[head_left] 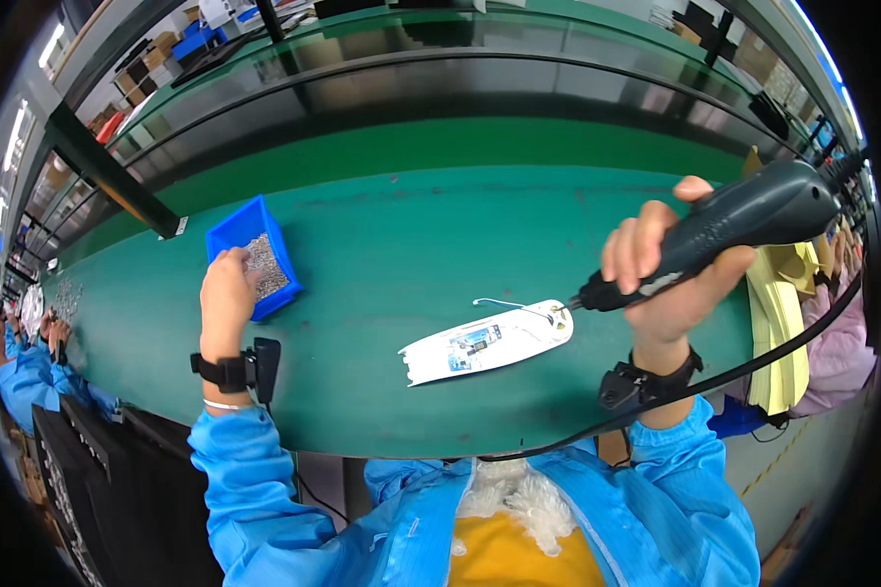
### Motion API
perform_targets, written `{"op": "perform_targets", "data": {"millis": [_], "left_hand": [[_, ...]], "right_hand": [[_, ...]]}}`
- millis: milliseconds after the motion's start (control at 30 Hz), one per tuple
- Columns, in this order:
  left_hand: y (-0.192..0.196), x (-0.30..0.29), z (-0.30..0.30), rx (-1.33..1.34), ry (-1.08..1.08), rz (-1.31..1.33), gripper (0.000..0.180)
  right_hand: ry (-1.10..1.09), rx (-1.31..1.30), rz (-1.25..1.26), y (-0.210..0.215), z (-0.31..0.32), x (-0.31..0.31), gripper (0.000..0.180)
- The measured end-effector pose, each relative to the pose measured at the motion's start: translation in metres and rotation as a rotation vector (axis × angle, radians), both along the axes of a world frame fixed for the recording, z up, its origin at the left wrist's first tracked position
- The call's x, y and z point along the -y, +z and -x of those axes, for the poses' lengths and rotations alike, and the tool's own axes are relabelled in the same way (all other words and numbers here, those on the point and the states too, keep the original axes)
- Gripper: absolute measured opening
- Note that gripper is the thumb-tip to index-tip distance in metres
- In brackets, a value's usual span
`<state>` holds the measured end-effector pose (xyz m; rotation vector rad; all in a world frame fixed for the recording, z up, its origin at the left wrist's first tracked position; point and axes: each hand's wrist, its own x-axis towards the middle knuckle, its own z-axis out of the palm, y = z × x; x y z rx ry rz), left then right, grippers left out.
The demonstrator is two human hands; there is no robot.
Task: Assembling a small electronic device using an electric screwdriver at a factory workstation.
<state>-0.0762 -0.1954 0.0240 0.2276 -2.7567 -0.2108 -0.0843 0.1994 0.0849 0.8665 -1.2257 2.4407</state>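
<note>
My right hand (671, 259) is wrapped round a black corded electric screwdriver (744, 225), held nearly level with its tip pointing left. That tip is at the right end of a long white plastic housing (519, 335), which lies on the green bench with a blue circuit board (473, 346) and a thin white wire (504, 303) on it. Over at the left, my left hand (229, 292) reaches into a blue bin (282, 239) of small metal screws (264, 266). Its fingertips are partly hidden among the screws, so what they hold cannot be made out.
The screwdriver's black cable (773, 354) runs down the right side to the bench edge. Yellow sheets (779, 333) hang at the right, beside a person in pink. Further left, another person in blue (34, 367) works at the bench. A raised dark shelf (440, 88) spans the back.
</note>
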Motion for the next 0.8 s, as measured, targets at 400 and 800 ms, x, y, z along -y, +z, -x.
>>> {"op": "perform_targets", "data": {"millis": [400,800], "left_hand": [[-0.016,-0.007,0.011,0.039,-0.047,0.031,0.01],[0.0,-0.005,0.011,-0.148,-0.086,0.033,0.011]], "right_hand": [[0.087,0.162,-0.126,-0.03,0.008,0.038,0.071],[0.114,0.202,-0.125,-0.037,0.008,0.047,0.076]]}}
